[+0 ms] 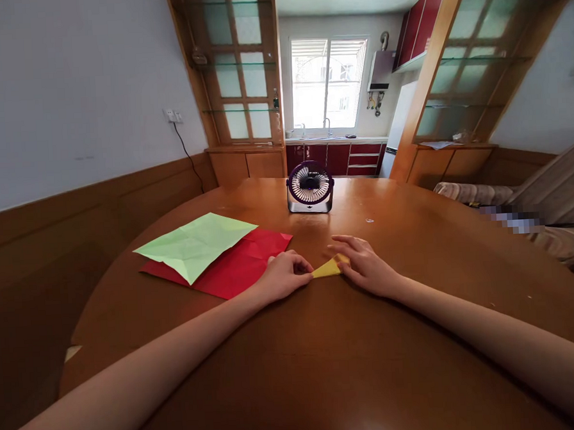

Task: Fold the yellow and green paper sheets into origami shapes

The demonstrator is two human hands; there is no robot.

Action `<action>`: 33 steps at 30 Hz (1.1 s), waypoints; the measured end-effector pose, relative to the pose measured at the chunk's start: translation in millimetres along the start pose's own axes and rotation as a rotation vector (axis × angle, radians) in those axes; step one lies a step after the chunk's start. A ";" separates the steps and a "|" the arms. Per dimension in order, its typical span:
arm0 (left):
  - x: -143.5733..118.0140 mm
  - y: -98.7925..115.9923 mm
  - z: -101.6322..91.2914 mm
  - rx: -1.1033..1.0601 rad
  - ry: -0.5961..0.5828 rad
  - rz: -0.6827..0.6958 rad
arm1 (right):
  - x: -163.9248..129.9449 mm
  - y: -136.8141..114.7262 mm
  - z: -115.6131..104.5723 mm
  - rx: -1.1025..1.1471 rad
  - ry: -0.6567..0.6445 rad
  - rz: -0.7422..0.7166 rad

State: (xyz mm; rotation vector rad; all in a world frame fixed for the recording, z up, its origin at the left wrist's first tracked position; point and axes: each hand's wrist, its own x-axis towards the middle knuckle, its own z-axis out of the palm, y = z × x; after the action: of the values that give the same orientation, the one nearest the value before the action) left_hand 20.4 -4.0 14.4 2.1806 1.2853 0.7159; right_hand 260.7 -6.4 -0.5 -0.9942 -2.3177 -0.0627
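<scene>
Yellow folded paper (326,269) is located on the near-middle part of the worktop (295,368), between the two hands. It is a slim wedge: long axis roughly left to right, narrow tip pointing left, wider end right and slightly farther off. Left hand (286,274): thumb and fingers pinched on the tip. Right hand (367,267): fingers partly spread over the wider end; whether it grips cannot be told.

Adjacent left: creased red sheet (251,262), reaching close behind the left hand, partly covered by a creased light green sheet (197,242). Beyond the hands a small dark fan (309,185) stands upright, well apart from the paper.

Worktop: brown, glossy, curved edge. Right: striped sofa (550,188). Beyond: glass-shelved cabinets, then a kitchen with red cupboards (317,154) and a bright window (331,84).
</scene>
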 end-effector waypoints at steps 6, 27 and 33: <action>-6.1 6.9 3.0 0.166 0.069 0.141 | 0.0 -7.0 -4.4 -0.037 -0.155 -0.129; -8.7 4.8 6.6 -0.198 0.023 0.061 | -0.7 -10.9 -7.7 -0.035 -0.111 -0.166; -7.1 1.8 9.2 -0.264 0.074 0.102 | -0.8 -10.5 -7.5 -0.056 -0.094 -0.172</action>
State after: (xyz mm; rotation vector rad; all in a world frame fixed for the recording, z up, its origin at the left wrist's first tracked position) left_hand 24.7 -12.5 7.5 2.0307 1.0534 0.9579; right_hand 257.9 -16.4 7.1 -0.8385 -2.4964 -0.1537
